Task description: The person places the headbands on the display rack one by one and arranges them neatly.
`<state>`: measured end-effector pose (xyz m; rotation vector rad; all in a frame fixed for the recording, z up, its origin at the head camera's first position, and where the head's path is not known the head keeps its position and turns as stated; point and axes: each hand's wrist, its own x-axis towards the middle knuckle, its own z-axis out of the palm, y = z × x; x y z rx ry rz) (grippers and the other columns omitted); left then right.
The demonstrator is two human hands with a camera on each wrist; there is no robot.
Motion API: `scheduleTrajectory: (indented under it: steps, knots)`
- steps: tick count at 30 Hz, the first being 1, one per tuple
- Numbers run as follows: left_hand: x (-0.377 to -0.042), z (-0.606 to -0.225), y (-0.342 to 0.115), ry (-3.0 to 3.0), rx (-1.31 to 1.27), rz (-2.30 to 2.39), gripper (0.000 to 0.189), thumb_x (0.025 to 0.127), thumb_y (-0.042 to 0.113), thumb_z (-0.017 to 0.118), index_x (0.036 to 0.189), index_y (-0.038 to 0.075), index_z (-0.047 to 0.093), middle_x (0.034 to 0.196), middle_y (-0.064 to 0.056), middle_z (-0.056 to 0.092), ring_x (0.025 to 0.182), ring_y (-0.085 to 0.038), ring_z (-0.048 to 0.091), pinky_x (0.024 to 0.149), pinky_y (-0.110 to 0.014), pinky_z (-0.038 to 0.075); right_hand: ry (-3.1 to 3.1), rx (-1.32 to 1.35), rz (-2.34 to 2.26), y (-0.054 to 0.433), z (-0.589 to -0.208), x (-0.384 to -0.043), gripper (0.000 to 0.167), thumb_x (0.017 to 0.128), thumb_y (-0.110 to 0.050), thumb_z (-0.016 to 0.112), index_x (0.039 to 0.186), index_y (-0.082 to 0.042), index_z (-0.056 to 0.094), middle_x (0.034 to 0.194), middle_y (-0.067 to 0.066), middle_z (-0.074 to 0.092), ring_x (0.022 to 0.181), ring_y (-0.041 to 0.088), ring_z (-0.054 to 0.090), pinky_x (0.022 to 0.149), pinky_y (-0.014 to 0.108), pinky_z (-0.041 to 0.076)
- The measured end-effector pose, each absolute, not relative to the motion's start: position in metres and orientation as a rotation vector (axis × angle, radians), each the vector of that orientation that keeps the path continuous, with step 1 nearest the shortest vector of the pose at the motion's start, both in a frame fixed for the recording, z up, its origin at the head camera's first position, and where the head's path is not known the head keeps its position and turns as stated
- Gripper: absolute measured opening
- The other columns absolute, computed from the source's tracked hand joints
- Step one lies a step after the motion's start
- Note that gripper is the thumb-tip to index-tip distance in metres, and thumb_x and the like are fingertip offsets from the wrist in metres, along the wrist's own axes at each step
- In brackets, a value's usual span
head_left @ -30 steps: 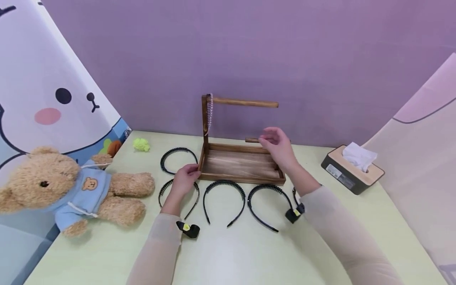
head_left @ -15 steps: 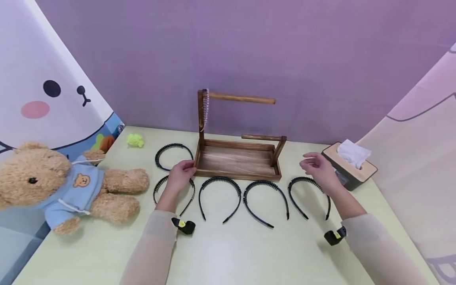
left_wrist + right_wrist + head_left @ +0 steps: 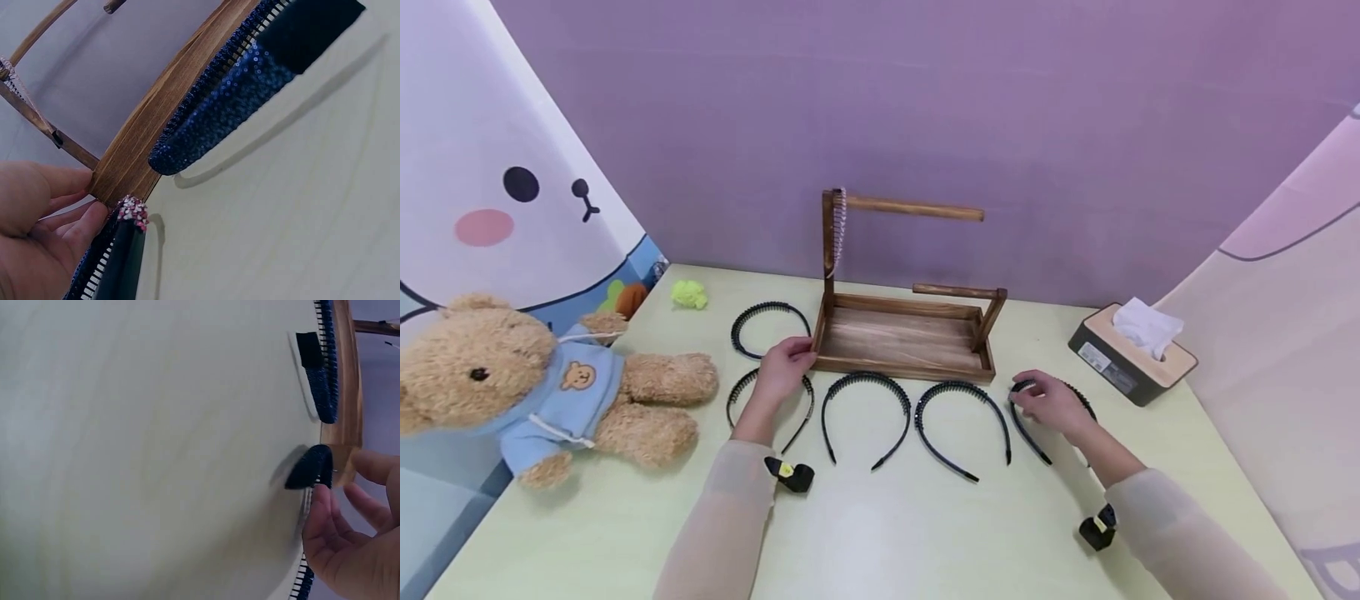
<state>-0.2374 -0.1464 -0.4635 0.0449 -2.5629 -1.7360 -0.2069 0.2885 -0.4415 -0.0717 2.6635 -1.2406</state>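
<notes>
My left hand holds the left corner of a wooden hair-accessory stand, with thumb and fingertips pinching it in the left wrist view. This stand has a tray base, a tall post and two horizontal bars. Over the upper bar, against the post, hangs a pale toothed headband. My right hand is at a dark toothed headband lying on the table at the right. In the right wrist view, thumb and a finger close around that headband's band, partly covering it; other fingers stay extended.
Several dark headbands lie before and beside the stand, including a middle headband and a back-left headband. A teddy bear lies left, with a yellow-green lump behind it. A tissue box stands right.
My right hand has moved from the lower bar of the stand right and down onto the rightmost headband. My left hand keeps its hold on the stand's left corner.
</notes>
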Motion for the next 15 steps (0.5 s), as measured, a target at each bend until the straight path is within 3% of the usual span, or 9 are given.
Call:
scheduleTrajectory:
  steps: [9, 15]
  knots:
    - [-0.2376, -0.4670, -0.1459, -2.564, 0.052, -1.738, 0.036, 0.097, 0.005, 0.058, 0.131, -0.007, 0.054, 0.127, -0.026, 0.057, 0.117, -0.036, 0.057, 0.098, -0.041, 0.048, 2.624, -0.067, -1.165, 0.2842, -0.4424, -0.2118, 0.039, 0.090, -0.013, 0.070, 0.122, 0.003, 0.057, 0.084, 0.008, 0.058, 0.064, 0.018, 0.054, 0.054, 0.030, 0.044]
    - [-0.2388, -0.4675, -0.1464, -2.554, 0.040, -1.739, 0.036, 0.097, 0.004, 0.059, 0.130, -0.007, 0.054, 0.126, -0.027, 0.058, 0.116, -0.037, 0.057, 0.097, -0.041, 0.048, 2.652, -0.071, -1.130, 0.2823, -0.4432, -0.2130, 0.040, 0.084, -0.008, 0.075, 0.119, 0.005, 0.059, 0.084, 0.007, 0.057, 0.067, 0.017, 0.054, 0.057, 0.029, 0.049]
